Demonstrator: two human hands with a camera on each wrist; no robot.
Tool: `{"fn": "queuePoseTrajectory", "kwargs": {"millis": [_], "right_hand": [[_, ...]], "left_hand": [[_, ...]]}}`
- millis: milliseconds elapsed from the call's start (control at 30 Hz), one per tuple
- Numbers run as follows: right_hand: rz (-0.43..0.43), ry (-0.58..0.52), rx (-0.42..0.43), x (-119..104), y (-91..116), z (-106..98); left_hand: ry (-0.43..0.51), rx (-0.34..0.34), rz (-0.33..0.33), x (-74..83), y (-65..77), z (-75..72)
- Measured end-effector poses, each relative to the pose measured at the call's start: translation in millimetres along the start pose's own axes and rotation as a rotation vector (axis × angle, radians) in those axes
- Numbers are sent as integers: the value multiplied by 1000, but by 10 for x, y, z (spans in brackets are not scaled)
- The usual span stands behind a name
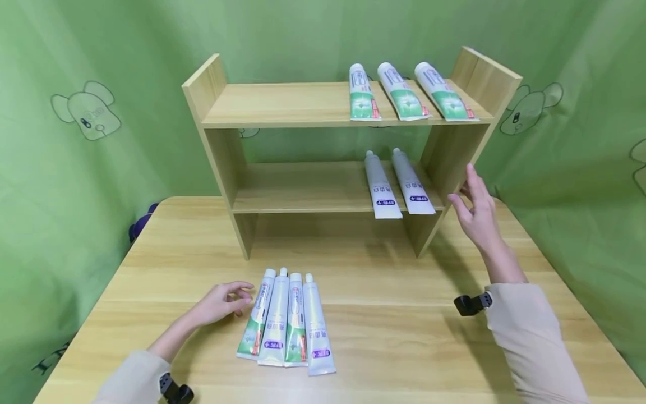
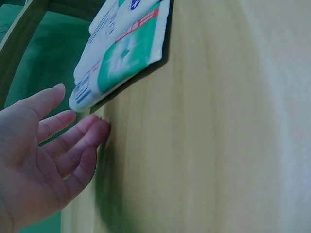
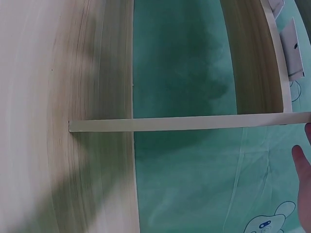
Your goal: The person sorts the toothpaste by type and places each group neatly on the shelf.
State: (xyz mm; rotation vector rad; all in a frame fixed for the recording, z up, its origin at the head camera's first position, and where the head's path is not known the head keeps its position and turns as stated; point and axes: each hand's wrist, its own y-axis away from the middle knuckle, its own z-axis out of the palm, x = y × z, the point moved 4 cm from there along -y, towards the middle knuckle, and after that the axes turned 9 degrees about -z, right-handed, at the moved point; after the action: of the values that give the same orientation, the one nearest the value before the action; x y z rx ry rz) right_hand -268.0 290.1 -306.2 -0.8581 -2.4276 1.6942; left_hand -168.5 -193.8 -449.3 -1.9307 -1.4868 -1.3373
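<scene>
My left hand (image 1: pixel 224 302) rests low over the table, fingers loosely bent, just left of a row of several toothpaste tubes. Green-and-white toothpaste tubes (image 1: pixel 258 314) alternate there with white-and-purple ones (image 1: pixel 317 331), caps toward the shelf. In the left wrist view, the fingertips lie beside the cap end of the nearest green tube (image 2: pixel 131 58), holding nothing. My right hand (image 1: pixel 478 216) is raised with spread fingers at the right side panel of the wooden shelf (image 1: pixel 272 104), with no tube in it. Only part of that hand (image 3: pixel 303 182) enters the right wrist view, beside the panel edge.
Three green-and-white tubes (image 1: pixel 401 92) lie on the top board's right half. Two white-and-purple tubes (image 1: pixel 382 185) lie on the middle board (image 1: pixel 298 188), ends overhanging its front edge. A green curtain (image 1: pixel 126 50) hangs behind the wooden table (image 1: pixel 393 331).
</scene>
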Motion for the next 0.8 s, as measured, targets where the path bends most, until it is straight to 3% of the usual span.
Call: {"fn": "queuePoseTrajectory", "kwargs": {"millis": [300, 433, 500, 600, 800], "right_hand": [[18, -19, -26, 5, 11, -6], [30, -40, -7, 1, -5, 21], [32, -49, 5, -4, -2, 25], [52, -52, 18, -8, 3, 26], [64, -47, 13, 0, 13, 50]], "left_hand": [[246, -138, -159, -45, -15, 49], [352, -118, -242, -10, 4, 134], [346, -77, -250, 16, 1, 198], [285, -7, -211, 54, -13, 278], [188, 89, -162, 111, 0, 333]]}}
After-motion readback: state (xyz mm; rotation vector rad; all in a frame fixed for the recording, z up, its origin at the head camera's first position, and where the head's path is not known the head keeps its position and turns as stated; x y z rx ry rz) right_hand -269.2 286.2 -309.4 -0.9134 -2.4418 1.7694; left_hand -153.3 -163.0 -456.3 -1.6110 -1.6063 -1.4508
